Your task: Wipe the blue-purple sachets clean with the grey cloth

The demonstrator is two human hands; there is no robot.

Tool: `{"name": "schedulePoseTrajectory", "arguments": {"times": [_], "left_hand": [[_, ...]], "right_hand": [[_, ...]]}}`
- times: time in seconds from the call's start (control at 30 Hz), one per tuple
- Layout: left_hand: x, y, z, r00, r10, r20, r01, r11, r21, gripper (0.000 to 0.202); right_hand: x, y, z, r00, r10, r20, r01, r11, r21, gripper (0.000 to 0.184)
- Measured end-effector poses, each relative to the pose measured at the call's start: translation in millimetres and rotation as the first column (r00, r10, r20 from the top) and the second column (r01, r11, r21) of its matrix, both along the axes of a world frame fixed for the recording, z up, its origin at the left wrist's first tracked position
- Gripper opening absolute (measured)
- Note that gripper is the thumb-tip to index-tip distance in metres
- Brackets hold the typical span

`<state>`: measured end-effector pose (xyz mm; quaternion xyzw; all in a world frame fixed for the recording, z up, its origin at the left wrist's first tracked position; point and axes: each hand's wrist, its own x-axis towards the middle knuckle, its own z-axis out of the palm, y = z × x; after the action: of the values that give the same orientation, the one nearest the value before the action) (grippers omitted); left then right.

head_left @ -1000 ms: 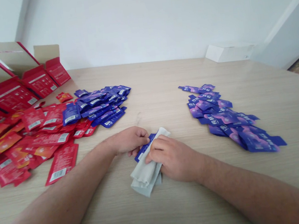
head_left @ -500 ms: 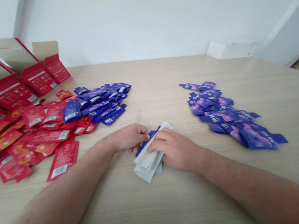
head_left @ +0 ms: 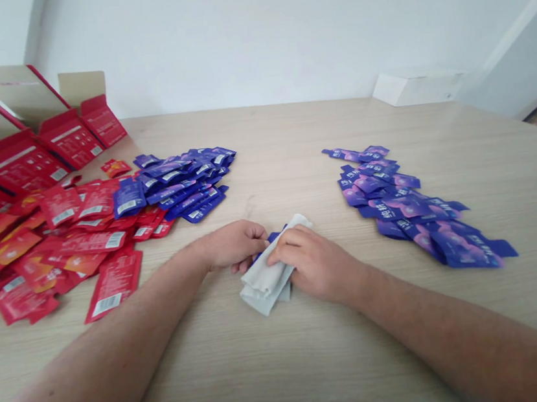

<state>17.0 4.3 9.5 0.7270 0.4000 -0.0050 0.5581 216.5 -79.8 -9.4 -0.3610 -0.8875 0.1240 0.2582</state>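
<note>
My right hand (head_left: 312, 257) is closed on a folded white cloth (head_left: 274, 269), its fingers pressing the cloth from the right. Under the cloth's upper left edge shows a narrow strip of a blue sachet (head_left: 273, 236); most of it is hidden. My left hand (head_left: 237, 245) pinches that sachet at its left side, with thumb and forefinger together. Beneath the folded part, a looser layer of the cloth hangs down toward the table.
Blue sachets (head_left: 183, 182) lie heaped at back left beside a pile of red sachets (head_left: 73, 244). Opened red boxes (head_left: 19, 163) stand behind them. On the right is an overlapping row of purple-blue sachets (head_left: 400, 201). A white box (head_left: 418, 88) stands against the wall.
The cloth has shifted up and left over the blue sachet, so less of the sachet shows. Both hands stay almost where they were.
</note>
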Motion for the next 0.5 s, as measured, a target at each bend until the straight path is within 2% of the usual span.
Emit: {"name": "schedulePoseTrajectory", "arguments": {"times": [0.07,0.13,0.27,0.33,0.5], "left_hand": [[0.6,-0.5,-0.6,1.000,0.016,0.008,-0.016,1.000,0.004,0.025],[0.8,-0.5,-1.2,1.000,0.021,0.001,-0.021,1.000,0.012,0.025],[0.1,0.7,-1.4,0.999,-0.013,-0.031,0.013,1.000,0.016,0.019],[-0.2,1.2,-1.2,0.999,-0.021,-0.029,0.021,1.000,0.010,0.018],[0.2,1.1,-0.9,1.000,0.000,-0.018,0.001,1.000,0.028,0.026]], "right_hand": [[2.3,2.3,-0.2,0.997,-0.076,-0.010,0.076,0.997,0.010,0.034],[1.1,1.5,-0.6,0.996,-0.084,-0.016,0.084,0.996,0.015,0.034],[-5.9,-5.4,-1.1,0.998,0.061,-0.005,-0.061,0.998,0.015,0.031],[-6.3,-5.9,-0.9,0.997,0.082,-0.002,-0.082,0.997,0.013,0.029],[-2.6,-1.0,-0.7,0.999,-0.025,-0.021,0.026,0.999,0.026,0.032]]}}
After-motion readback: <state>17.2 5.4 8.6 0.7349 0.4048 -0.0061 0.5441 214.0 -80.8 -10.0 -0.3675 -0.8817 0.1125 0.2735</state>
